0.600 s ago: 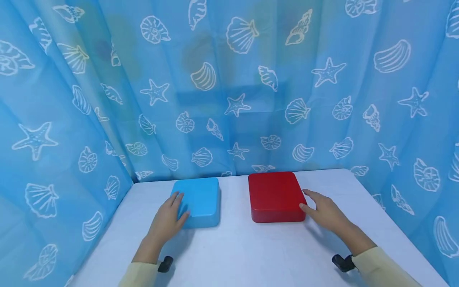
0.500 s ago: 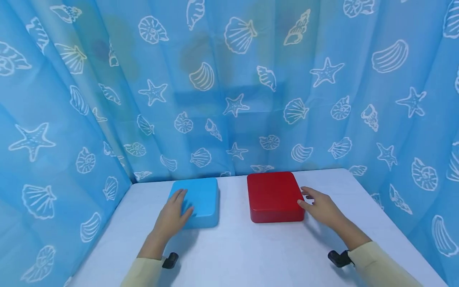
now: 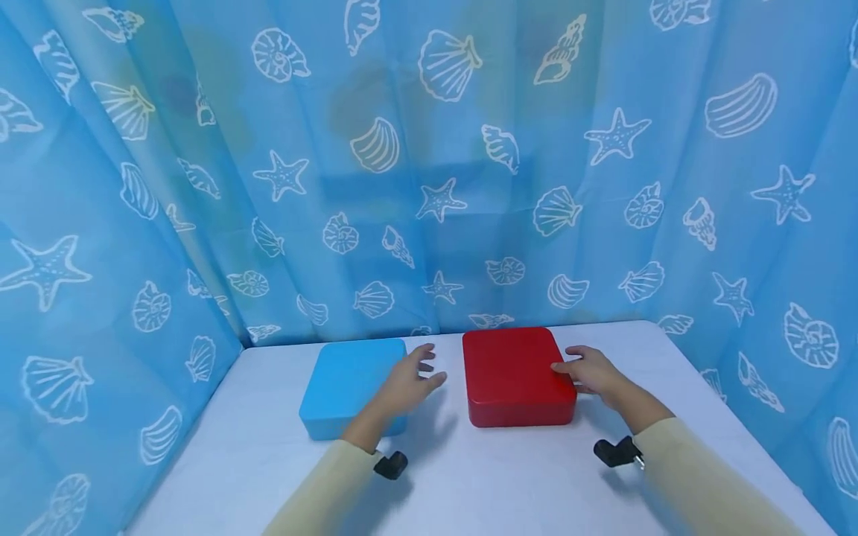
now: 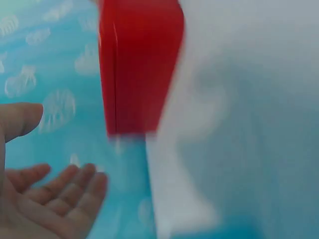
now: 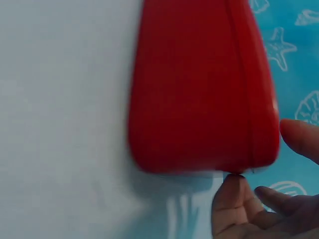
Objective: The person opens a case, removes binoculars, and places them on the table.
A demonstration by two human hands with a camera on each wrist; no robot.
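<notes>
Left hand (image 3: 402, 388): released, fingers apart and holding nothing, between the blue box (image 3: 350, 378) and the red box (image 3: 512, 372), clear of the red one.
Right hand (image 3: 596, 374): fingers loose, not clenched, a fingertip at the red box's right side, thumb at its top edge.
Red box: on the table (image 3: 503, 480), right of the blue box.
Backdrop: shell-print curtain (image 3: 402, 71).

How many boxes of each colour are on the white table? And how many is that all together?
Red box: 1
Blue box: 1
Total: 2 boxes
</notes>
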